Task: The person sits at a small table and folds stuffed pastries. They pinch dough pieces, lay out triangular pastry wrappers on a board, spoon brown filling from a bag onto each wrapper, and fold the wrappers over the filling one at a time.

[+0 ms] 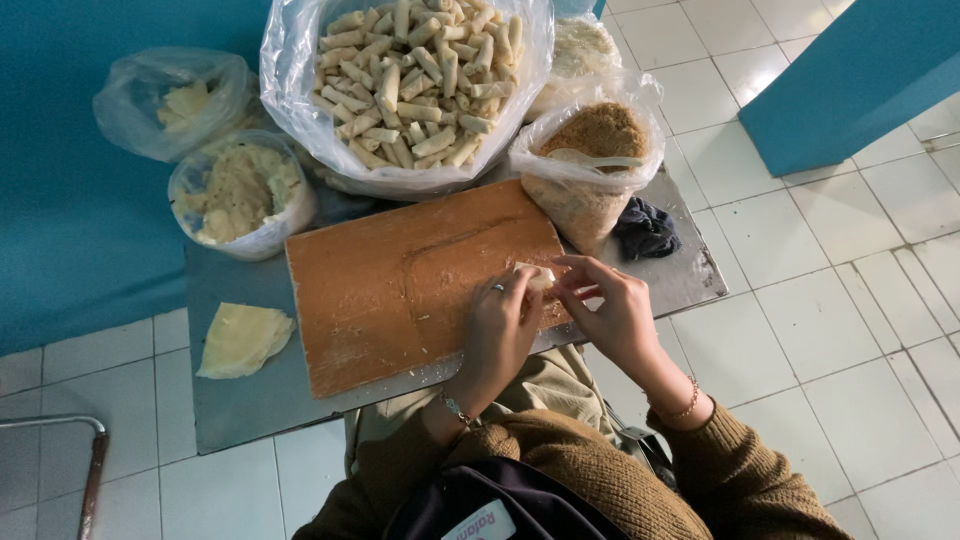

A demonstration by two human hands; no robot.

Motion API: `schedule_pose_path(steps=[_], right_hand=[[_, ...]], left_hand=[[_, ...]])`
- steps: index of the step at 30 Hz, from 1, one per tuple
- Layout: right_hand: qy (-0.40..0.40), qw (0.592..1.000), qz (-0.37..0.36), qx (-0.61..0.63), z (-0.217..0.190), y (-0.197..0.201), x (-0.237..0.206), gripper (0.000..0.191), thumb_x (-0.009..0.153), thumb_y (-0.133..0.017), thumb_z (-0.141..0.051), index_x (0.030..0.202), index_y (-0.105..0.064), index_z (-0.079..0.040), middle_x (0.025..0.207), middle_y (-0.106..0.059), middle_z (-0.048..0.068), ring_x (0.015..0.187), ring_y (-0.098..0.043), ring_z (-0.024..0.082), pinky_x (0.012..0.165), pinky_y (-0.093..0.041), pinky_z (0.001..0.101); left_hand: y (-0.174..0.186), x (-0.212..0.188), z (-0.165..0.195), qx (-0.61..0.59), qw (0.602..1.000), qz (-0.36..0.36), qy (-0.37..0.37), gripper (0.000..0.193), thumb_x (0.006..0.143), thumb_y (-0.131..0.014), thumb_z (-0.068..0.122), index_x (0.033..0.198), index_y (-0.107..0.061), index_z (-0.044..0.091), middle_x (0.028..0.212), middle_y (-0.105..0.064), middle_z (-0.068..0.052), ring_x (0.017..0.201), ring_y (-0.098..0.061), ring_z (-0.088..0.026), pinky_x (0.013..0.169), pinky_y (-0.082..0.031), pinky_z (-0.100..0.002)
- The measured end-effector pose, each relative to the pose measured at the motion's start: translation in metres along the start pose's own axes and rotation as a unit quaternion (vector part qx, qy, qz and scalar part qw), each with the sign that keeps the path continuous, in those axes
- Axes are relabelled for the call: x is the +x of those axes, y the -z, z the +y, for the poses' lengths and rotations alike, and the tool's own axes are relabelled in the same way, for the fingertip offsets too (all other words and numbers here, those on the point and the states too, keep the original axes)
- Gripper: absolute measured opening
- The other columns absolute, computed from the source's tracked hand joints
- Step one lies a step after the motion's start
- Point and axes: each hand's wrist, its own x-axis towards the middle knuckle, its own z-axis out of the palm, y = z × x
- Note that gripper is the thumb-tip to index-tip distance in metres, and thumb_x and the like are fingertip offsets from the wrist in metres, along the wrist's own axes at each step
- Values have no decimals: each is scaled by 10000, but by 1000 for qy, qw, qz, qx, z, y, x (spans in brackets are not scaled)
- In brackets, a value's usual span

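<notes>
Rolling one small wrap (535, 275) on board (420, 280), left hand (500, 330) and right hand (610, 305) both pinched on it (bag of finished rolls (415, 80) heaped, wrappers (240, 338) and filling (240, 190) remaining).

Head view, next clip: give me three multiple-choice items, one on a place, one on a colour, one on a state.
1. Where does the small pale dough roll lie?
A. on the brown wooden board
B. on the tiled floor
C. in a bag

2. What colour is the crumpled cloth beside the clear bag of brown crumbs?
A. red
B. dark blue
C. yellow

3. How is the big clear bag of pale rolls?
A. tied shut
B. empty
C. open and heaped full

Key: 1 A, the left hand and right hand pinch it on the board; 2 B, it looks dark navy; 3 C, the rolls are exposed on top.
</notes>
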Motion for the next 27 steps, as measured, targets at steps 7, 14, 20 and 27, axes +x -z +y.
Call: schedule_pose_path(steps=[7, 14, 20, 27], right_hand=[[-6, 1000, 13, -11, -3, -7, -2, 522, 857, -748, -32, 1359, -622, -108, 974, -799, 62, 913, -799, 152, 777, -646, 298], [106, 990, -81, -54, -1, 2, 4, 618, 913, -649, -5, 1495, -458, -90, 1047, -775, 99, 959, -780, 241, 835, -633, 339], [110, 984, -130, -44, 4, 15, 11, 621, 916, -602, 5, 1507, -440, -99, 1049, -771, 93, 965, -774, 245, 870, -633, 362], [148, 960, -236, 27, 17, 35, 33, 699, 857, -672, -26, 1508, -423, -79, 1089, -773, 83, 1030, -765, 245, 906, -613, 382]], left_hand=[[2, -4, 1, 28, 999, -33, -11, 242, 957, -675, 44, 1193, -633, 15, 916, -696, -143, 911, -672, -311, 876, -503, -457], [16, 1, 10, -24, 998, -55, -5, 333, 914, -649, 10, 1242, -603, -17, 1030, -663, -175, 991, -656, -339, 889, -516, -461], [21, 2, 12, -8, 996, -90, -1, 250, 905, -707, 32, 1140, -679, -49, 1079, -634, -194, 1004, -652, -323, 867, -544, -403], [19, 1, 4, 48, 991, -102, -77, 173, 861, -702, 1, 1026, -726, -42, 1027, -659, -143, 1045, -650, -317, 925, -540, -411]])
